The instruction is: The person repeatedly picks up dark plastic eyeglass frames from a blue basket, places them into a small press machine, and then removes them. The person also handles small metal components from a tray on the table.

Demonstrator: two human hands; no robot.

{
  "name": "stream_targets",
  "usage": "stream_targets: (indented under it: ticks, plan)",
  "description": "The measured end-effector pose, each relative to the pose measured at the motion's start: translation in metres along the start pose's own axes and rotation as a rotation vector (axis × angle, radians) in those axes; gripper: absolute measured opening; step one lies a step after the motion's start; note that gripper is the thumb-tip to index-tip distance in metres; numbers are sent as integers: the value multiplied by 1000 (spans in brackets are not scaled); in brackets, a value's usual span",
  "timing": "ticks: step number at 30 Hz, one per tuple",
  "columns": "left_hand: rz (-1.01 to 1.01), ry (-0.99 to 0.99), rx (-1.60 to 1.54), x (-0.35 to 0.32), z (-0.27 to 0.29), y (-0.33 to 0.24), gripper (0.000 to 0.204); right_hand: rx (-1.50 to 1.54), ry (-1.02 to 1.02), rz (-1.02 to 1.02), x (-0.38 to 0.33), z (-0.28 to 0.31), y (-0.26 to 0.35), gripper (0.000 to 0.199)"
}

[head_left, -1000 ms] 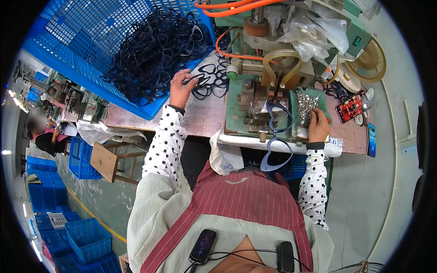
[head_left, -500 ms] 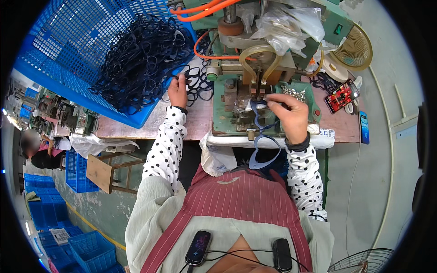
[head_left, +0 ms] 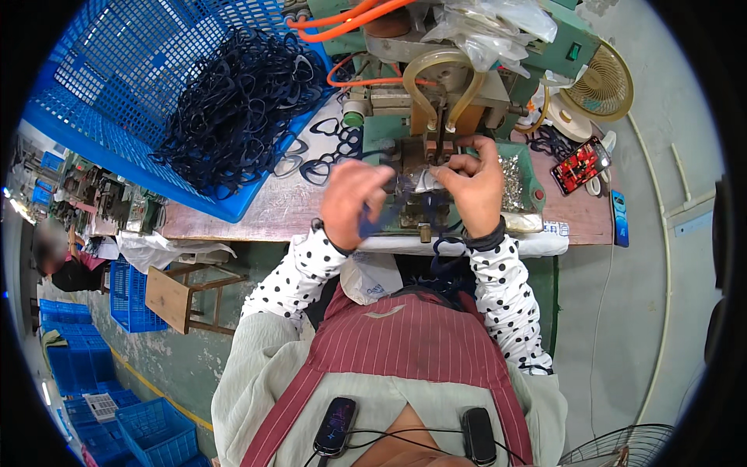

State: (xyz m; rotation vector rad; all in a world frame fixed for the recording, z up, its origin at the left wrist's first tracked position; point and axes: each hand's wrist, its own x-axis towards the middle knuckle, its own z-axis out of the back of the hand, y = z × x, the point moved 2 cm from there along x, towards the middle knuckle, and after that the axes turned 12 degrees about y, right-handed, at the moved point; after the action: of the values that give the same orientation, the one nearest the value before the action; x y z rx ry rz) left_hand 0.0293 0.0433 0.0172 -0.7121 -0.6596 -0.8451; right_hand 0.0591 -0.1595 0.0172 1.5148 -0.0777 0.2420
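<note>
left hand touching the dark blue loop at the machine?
Touching. The head view shows the left hand closed around the dark blue loop, which passes under its fingers with no gap, before the green machine.

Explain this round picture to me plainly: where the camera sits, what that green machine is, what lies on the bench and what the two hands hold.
The camera sits on a person's head and looks down, so the view is round and straight edges bend. The spotted sleeves belong to that person. Both hands meet at a green bench machine with orange hoses and clear tubes. The left hand and the right hand pinch a dark blue elastic loop at the machine's working point; its exact grip is hard to make out. On the wooden bench rests a blue plastic crate, tipped toward the person and piled with dark loops; a few loose loops lie beside it. A red phone lies at the right.
</note>
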Motion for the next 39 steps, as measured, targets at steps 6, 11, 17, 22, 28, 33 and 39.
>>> stream_targets:
  ticks: [6, 11, 17, 22, 28, 33, 39]
  plan:
    - [-366, 243, -136, 7, -38, -34, 40, -140, -113, 48, 3, 34, -16, 46]
    - [-391, 309, -230, 8, -58, -25, 41, -797, -443, -211, 1, 131, -110, 39]
    - [-360, 303, -282, 7, -56, -24, 42, -1111, -237, 36, -12, 117, -110, 32]
    - [-357, 320, -290, 9, -56, -25, 45, -1168, -213, 39, -9, 117, -110, 20]
    - [-409, 248, 106, -6, -44, -4, 44, -922, -425, 199, -11, 127, -126, 11]
    - [522, 11, 601, -52, -32, 126, 38, -976, -508, 191, -8, 112, -121, 7]
    - [752, 639, 1015, -101, -72, 226, 43, -972, -522, 146, -13, 115, -121, 8]
